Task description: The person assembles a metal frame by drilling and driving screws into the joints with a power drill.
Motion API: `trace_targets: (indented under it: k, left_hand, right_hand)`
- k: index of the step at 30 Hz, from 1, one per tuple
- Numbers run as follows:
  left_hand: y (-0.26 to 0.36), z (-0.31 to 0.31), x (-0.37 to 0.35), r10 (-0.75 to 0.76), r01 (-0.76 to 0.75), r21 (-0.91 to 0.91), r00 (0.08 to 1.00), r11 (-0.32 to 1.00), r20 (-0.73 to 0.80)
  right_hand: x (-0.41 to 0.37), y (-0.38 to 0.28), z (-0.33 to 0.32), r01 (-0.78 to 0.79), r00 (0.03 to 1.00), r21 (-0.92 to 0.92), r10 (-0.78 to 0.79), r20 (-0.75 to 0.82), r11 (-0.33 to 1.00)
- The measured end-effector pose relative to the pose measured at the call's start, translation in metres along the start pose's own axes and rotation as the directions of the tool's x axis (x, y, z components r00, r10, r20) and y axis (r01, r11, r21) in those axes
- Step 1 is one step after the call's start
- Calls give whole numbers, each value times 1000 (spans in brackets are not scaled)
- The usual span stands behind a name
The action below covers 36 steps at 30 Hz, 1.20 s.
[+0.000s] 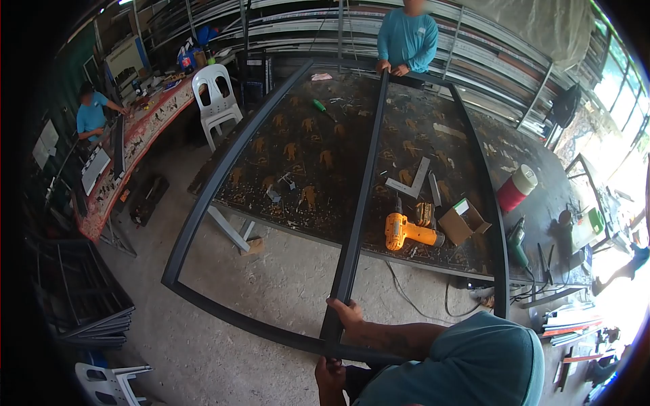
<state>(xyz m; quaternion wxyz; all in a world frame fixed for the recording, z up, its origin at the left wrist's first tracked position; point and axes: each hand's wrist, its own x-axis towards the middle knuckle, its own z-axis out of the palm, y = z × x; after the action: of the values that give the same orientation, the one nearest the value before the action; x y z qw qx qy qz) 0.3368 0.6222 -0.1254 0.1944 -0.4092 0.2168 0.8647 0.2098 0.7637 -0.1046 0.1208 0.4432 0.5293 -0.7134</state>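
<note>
A large dark metal frame (177,256) with a middle bar (366,183) lies across the table, its near end jutting out over the floor. My right hand (347,315) is closed around the near end of the middle bar. Just below, my left hand (330,376) is closed at the joint of the bar and the near rail; its fingers are partly hidden. At the far end, a co-worker (407,42) has both hands on the same bar. An orange cordless drill (412,233) rests on the table inside the frame, apart from my hands.
Beside the drill on the dark table (271,220) are a cardboard box (463,225) and a metal square (410,187). A green drill (518,243) and red jug (517,189) stand right. Left are a white chair (215,101) and another person (93,114) at a red bench.
</note>
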Motion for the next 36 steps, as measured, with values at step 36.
trace_targets:
  k: [36]
  left_hand:
    - [-1,9,-2,73,-58,181,994,982,-80]
  right_hand:
    - [-9,-8,2,-25,1000,39,24,7,999]
